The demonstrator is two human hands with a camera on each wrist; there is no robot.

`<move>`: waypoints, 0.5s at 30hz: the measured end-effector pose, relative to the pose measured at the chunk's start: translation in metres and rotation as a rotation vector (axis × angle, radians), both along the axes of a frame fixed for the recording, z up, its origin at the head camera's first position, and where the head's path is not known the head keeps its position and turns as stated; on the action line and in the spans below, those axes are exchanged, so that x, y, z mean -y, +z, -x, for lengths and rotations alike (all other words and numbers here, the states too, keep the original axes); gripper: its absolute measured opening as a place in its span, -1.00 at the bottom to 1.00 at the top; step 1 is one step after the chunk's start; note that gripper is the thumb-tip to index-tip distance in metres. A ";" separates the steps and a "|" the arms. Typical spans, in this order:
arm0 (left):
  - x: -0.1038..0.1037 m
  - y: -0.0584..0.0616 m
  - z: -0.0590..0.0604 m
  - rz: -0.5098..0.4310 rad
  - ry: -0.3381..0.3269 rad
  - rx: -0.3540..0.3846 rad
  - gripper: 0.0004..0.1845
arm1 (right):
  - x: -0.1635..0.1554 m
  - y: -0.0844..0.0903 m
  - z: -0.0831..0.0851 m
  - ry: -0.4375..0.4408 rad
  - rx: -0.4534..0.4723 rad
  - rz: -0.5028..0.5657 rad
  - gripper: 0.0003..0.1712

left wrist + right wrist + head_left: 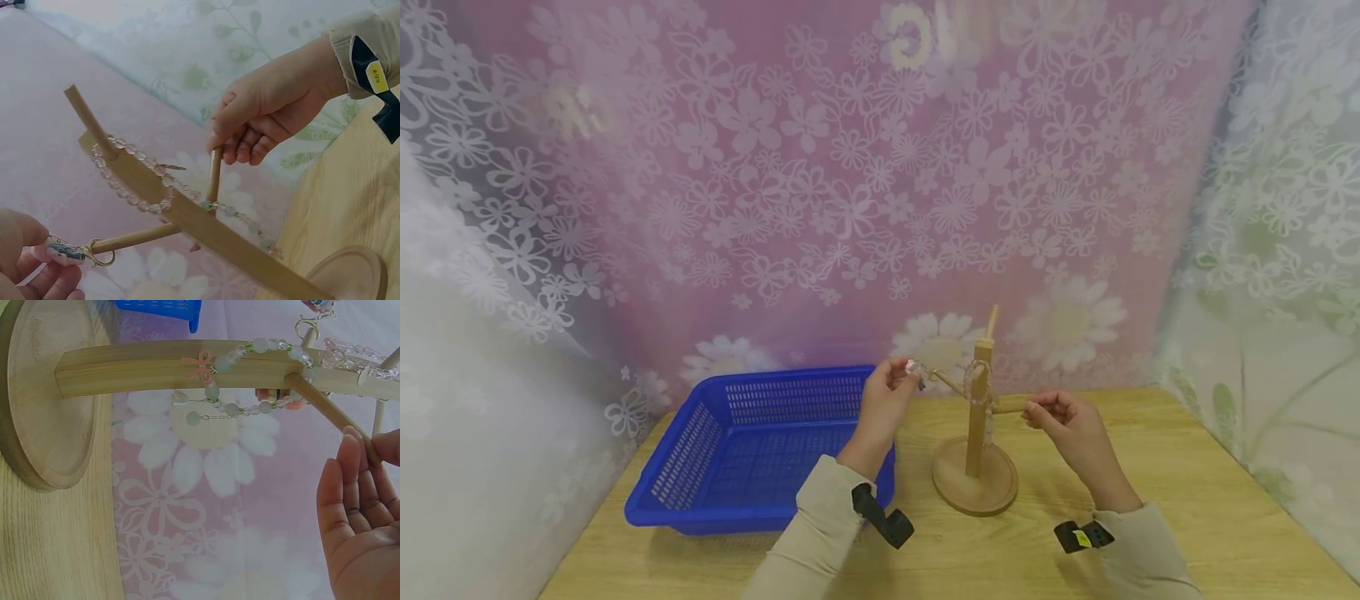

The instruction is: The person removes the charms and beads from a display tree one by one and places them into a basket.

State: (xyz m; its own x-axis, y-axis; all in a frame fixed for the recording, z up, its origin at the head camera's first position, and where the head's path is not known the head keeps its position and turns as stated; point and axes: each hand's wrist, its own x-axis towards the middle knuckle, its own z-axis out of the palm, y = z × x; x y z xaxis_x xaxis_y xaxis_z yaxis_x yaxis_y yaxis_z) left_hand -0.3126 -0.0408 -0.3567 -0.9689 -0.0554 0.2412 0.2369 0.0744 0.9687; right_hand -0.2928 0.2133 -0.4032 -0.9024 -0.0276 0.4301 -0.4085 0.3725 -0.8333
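My left hand (882, 408) pinches the small white-and-blue charm (65, 254) of a keychain. Its gold clasp ring (102, 253) is around the tip of a peg (139, 238) on a wooden stand (976, 425). My right hand (1075, 429) grips the end of another peg (337, 417) on the opposite side between thumb and fingers. From that peg hangs a pale green and clear bead bracelet (232, 410) with a pink bow charm (201, 367). Around a higher peg (90, 122) loops a pink clear-bead bracelet (115, 182).
A blue plastic basket (760, 423) stands left of the stand, under my left forearm. The stand's round base (953, 493) rests on the wooden table (992, 558). Behind the post, a small red and dark piece (270, 395) shows partly. A flowered pink curtain (850, 167) hangs behind.
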 end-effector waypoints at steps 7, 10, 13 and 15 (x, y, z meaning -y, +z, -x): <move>0.017 0.012 0.003 0.036 -0.042 -0.016 -0.71 | -0.001 0.000 -0.001 -0.004 -0.001 0.001 -0.71; 0.027 0.015 0.006 0.067 -0.034 -0.026 -0.71 | -0.001 0.000 -0.001 -0.006 -0.008 0.002 -0.73; 0.040 0.014 0.010 0.095 -0.010 -0.034 -0.71 | -0.001 -0.001 0.000 -0.002 -0.008 0.004 -0.71; 0.049 0.013 0.011 0.091 -0.004 -0.036 -0.72 | -0.001 -0.001 0.000 0.004 -0.004 0.007 -0.70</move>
State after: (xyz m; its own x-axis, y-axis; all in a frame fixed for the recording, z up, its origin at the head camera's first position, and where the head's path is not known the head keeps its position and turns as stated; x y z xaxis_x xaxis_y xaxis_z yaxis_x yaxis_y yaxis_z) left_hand -0.3233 -0.0896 -0.3433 -0.9596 -0.0278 0.2800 0.2722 0.1602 0.9488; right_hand -0.2927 0.2142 -0.4043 -0.9007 -0.0285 0.4334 -0.4131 0.3649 -0.8344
